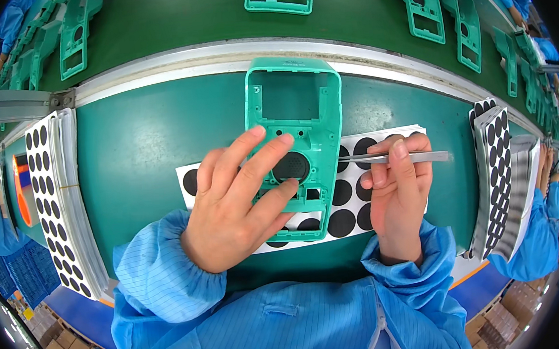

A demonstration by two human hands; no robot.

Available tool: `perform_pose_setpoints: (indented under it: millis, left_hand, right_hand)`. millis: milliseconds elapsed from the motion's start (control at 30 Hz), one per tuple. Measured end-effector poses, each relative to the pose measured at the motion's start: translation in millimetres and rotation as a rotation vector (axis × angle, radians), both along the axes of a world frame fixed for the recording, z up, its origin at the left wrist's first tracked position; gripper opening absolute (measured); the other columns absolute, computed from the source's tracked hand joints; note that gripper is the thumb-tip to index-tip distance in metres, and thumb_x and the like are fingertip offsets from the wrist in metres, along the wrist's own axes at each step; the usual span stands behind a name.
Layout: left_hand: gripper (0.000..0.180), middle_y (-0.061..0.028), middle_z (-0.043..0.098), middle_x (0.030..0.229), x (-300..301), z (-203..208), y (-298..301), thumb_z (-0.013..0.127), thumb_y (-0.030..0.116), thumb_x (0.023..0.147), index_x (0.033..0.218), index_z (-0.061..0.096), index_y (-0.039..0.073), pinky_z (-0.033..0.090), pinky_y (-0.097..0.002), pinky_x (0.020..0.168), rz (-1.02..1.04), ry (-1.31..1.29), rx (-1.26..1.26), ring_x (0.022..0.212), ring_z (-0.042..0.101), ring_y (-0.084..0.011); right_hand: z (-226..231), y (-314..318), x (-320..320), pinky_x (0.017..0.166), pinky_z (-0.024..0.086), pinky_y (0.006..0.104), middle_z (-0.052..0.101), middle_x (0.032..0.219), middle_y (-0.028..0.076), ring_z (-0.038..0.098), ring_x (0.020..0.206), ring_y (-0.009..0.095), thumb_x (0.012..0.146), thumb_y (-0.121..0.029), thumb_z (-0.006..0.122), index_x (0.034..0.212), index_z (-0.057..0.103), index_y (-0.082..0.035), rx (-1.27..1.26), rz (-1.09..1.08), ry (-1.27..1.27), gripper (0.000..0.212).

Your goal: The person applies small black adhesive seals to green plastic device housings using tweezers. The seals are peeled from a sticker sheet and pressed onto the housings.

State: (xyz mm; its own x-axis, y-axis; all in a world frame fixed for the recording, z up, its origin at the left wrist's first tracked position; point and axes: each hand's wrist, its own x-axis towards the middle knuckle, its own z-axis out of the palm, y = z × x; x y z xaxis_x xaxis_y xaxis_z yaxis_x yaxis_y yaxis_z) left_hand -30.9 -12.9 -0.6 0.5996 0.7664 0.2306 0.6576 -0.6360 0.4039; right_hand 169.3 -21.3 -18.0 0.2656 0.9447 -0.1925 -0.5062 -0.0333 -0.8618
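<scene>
Hiding sheet (353, 206) partly — green housing (320, 145)

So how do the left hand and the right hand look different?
The left hand has its fingers spread, while the right hand has its fingers curled, pinching tweezers. The left hand touches the green casing; the right hand is beside it, not touching. Both hands are bare and come out of blue sleeves.
</scene>
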Motion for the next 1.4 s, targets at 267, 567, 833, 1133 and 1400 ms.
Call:
perform_pose_setpoints:
  millis: [267,567,833,1133,1400]
  left_hand:
    - [0.036,-0.0118,0.05,0.12,-8,27,4,0.065,0.007,0.055,0.091,0.062,0.007,0.037,-0.0422,0.083,-0.021,0.146,0.136,0.111,0.046,-0.0326]
    - [0.035,-0.0055,0.052,0.114,-34,27,141,0.061,0.0,0.068,0.101,0.057,0.008,0.039,-0.038,0.083,0.09,0.311,0.549,0.105,0.049,-0.0276]
    - [0.034,-0.0059,0.055,0.106,-77,-20,239,0.059,0.01,0.077,0.111,0.057,0.015,0.045,-0.0374,0.081,0.233,0.466,0.316,0.097,0.053,-0.0272]
    - [0.037,-0.0127,0.05,0.117,-39,10,158,0.059,0.014,0.079,0.115,0.055,0.014,0.042,-0.0384,0.086,0.107,0.265,0.201,0.105,0.049,-0.0315]
    - [0.038,-0.0126,0.05,0.115,13,21,26,0.068,0.01,0.063,0.101,0.063,0.01,0.041,-0.0382,0.081,-0.353,0.08,-0.168,0.106,0.049,-0.0303]
  right_hand:
    - [-2,8,23,0.05,0.044,0.0219,0.057,0.083,0.011,0.044,0.056,0.006,0.09,-0.016,0.05,0.083,0.046,-0.008,-0.093,0.071,0.35,0.011]
    - [-3,5,25,0.05,0.043,0.0214,0.057,0.082,0.01,0.044,0.057,0.007,0.088,-0.016,0.053,0.084,0.049,-0.01,-0.093,0.085,0.347,0.009]
    - [-3,4,24,0.049,0.046,0.0228,0.058,0.082,0.012,0.046,0.056,0.007,0.087,-0.014,0.055,0.087,0.048,-0.009,-0.092,0.105,0.4,0.008]
    - [4,2,16,0.045,0.045,0.0193,0.057,0.071,0.008,0.048,0.053,0.005,0.084,-0.013,0.06,0.084,0.047,-0.005,-0.124,0.13,0.254,0.015]
    - [3,-16,24,0.053,0.045,0.0178,0.06,0.078,0.01,0.054,0.062,0.006,0.082,-0.003,0.06,0.086,0.047,-0.001,0.047,0.186,-0.096,0.014]
